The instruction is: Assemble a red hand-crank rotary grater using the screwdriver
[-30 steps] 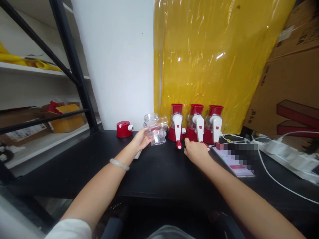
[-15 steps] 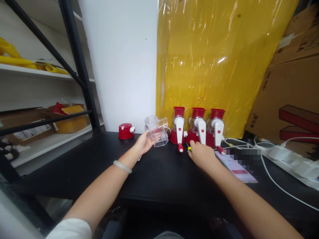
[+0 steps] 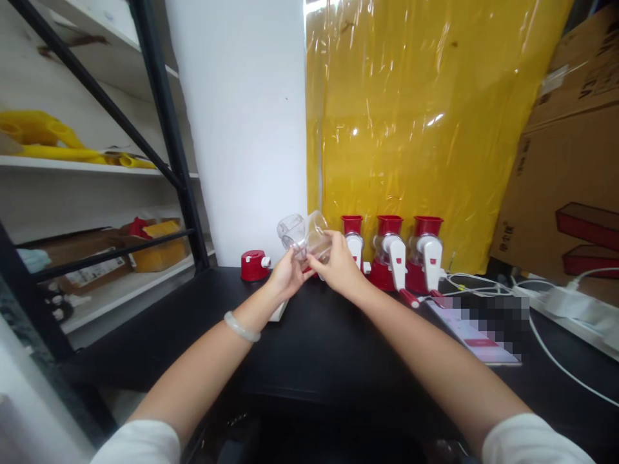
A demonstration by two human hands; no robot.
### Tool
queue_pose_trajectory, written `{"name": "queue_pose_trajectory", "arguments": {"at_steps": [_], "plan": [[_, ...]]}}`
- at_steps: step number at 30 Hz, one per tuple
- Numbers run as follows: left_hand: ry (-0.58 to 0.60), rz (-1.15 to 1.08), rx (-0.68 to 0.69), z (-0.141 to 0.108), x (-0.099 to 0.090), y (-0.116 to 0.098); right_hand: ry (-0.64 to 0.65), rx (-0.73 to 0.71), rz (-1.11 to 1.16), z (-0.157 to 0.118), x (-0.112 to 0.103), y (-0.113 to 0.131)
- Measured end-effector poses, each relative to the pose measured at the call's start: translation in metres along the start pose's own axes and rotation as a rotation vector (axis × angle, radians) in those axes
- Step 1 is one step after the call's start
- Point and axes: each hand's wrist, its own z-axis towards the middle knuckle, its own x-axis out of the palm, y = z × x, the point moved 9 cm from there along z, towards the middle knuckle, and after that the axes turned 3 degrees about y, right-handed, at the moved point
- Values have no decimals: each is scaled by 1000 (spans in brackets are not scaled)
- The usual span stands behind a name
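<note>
My left hand [image 3: 286,276] grips a clear plastic grater housing [image 3: 298,234] with tube-like openings, held above the black table. My right hand [image 3: 342,263] is closed on the housing's right side, thumb and fingers pinched against it. Both hands meet at its lower part, where the fingertips overlap and hide the detail. Left of my hands stands a red grater base [image 3: 254,267] with a white knob on its side. Under my left wrist a white piece [image 3: 278,312] shows in part. Right of my hands stand assembled red rotary graters [image 3: 391,258] with white crank handles.
A phone [image 3: 476,335] lies at the right, beside white cables and a power strip [image 3: 590,316]. Behind the table are a white board and a yellow plastic curtain [image 3: 387,129]. Shelving [image 3: 97,169] stands left and a large carton [image 3: 556,180] right.
My right hand has left the small yellow item by the middle grater, moved left, and closed on the clear housing. My left hand still holds the housing, now turned. The view has shifted slightly.
</note>
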Motion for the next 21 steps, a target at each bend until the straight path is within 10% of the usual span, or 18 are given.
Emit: {"name": "queue_pose_trajectory", "arguments": {"at_steps": [5, 9, 21], "plan": [[-200, 714, 410, 4, -74, -71, -149, 229, 277, 44, -15, -35], [-577, 1206, 363, 12, -157, -100, -81, 410, 574, 63, -3, -67], [-682, 1331, 74, 45, -254, -71, -28, 289, 633, 87, 8, -81]]}}
